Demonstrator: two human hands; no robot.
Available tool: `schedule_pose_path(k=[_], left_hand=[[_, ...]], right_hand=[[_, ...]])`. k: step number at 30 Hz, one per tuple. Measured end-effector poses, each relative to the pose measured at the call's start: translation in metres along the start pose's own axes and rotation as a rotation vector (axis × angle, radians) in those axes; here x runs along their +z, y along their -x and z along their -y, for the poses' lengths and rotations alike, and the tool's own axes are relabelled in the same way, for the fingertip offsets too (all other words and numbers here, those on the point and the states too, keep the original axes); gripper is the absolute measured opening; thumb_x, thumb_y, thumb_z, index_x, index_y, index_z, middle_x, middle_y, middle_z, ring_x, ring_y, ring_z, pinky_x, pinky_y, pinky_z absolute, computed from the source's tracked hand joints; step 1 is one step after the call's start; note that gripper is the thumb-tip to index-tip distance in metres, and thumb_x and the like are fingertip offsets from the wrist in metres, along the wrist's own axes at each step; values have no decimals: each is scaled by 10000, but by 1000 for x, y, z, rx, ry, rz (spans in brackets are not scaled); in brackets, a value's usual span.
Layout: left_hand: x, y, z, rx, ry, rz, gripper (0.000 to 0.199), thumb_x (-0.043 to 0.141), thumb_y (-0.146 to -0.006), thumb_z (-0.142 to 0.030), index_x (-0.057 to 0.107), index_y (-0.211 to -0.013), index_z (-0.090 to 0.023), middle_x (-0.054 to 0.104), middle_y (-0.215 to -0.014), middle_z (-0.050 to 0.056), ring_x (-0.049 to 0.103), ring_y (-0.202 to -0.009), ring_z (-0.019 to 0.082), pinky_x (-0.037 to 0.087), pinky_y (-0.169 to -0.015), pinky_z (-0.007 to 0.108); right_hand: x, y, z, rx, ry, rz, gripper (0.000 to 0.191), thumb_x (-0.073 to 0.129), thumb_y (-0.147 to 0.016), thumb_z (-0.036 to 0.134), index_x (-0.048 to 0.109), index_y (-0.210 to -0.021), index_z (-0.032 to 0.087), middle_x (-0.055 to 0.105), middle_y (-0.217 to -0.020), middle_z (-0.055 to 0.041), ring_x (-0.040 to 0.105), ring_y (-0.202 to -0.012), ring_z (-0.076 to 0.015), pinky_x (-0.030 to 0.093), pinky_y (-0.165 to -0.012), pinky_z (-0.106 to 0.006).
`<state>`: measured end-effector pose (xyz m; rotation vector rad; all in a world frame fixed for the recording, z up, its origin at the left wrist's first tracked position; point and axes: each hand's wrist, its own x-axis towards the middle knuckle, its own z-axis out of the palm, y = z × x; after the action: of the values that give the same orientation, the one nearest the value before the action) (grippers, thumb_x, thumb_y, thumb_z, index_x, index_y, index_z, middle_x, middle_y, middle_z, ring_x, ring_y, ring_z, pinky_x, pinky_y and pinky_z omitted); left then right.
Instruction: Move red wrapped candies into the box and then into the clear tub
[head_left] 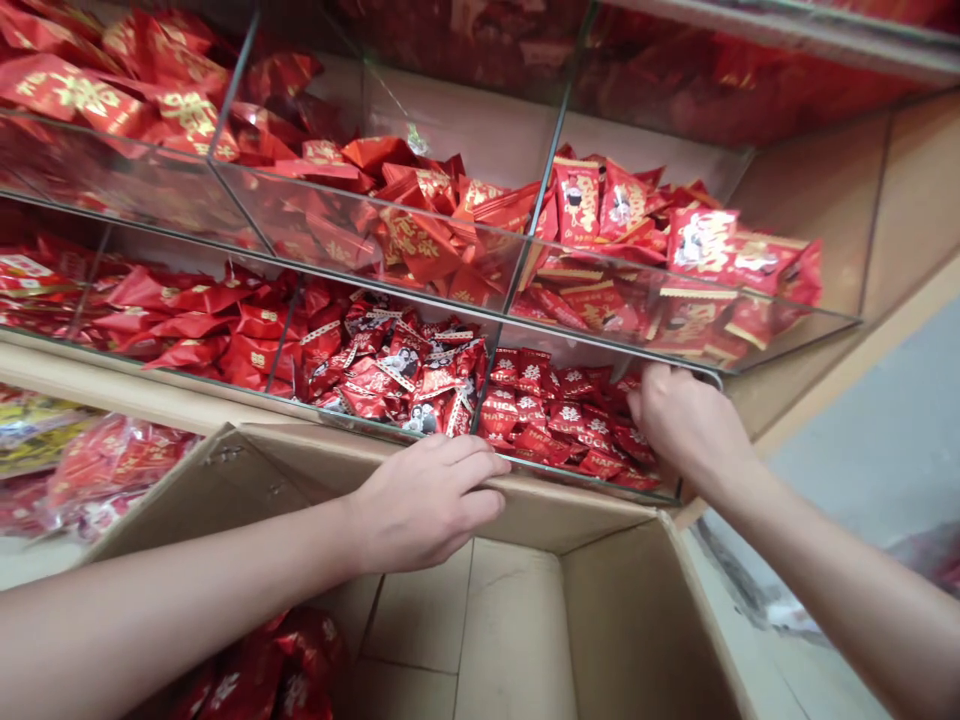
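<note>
My left hand [431, 500] is at the lower front edge of a glass-fronted compartment, above a cardboard box [626, 560]; its fingers are curled, and whatever they grip is too hidden to name. My right hand [690, 420] reaches into the right end of the lower shelf, its fingers bent among small red candy packets [532, 410]. Its fingertips are partly hidden, so what they hold does not show. Beside that compartment, red and black patterned packets [405, 365] fill another one. Some red packets [259, 675] lie in the box's lower left.
Above runs a glass-divided shelf with larger red packets [427, 215] and gold-trimmed ones [705, 250]. Bagged red packets [116, 465] lie at the far left. A wooden side panel [832, 200] bounds the shelves on the right, with a grey wall [885, 420] beyond.
</note>
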<state>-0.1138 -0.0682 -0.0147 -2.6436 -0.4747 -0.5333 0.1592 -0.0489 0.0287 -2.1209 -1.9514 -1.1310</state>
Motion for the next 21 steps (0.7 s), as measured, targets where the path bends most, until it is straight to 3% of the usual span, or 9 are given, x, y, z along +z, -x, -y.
schedule_pose_path(k=[4, 9, 14, 21], left_hand=[[-1, 0, -1, -3, -17, -18, 188, 438, -816, -202, 561, -958, -221, 568, -1083, 26, 497, -951, 182, 401, -765, 323], [-1, 0, 0, -7, -20, 11, 193, 407, -838, -220, 539, -979, -228, 563, -1099, 24, 495, -948, 186, 381, -778, 326], [0, 1, 0, -8, -10, 35, 203, 381, -852, -226, 535, -984, -224, 553, -1118, 32, 488, -952, 190, 375, -781, 336], [0, 2, -1, -9, -18, 40, 203, 382, -848, -224, 537, -979, -229, 551, -1114, 24, 492, -922, 187, 379, -744, 334]], right_hand=[[-9, 8, 12, 5, -34, -90, 197, 314, -858, 260, 447, -867, 115, 562, -775, -119, 599, -567, -220, 274, -397, -266], [-23, 1, 35, -129, -68, -145, 174, 284, -871, 214, 430, -813, 138, 544, -766, -97, 595, -571, -184, 190, -396, -256], [-17, -3, 48, -252, -136, -38, 148, 343, -850, 215, 469, -847, 138, 584, -772, -86, 613, -637, -209, 258, -434, -256], [-5, -2, 40, -403, -463, 85, 142, 398, -840, 267, 503, -814, 176, 569, -891, -48, 570, -789, -158, 395, -636, -238]])
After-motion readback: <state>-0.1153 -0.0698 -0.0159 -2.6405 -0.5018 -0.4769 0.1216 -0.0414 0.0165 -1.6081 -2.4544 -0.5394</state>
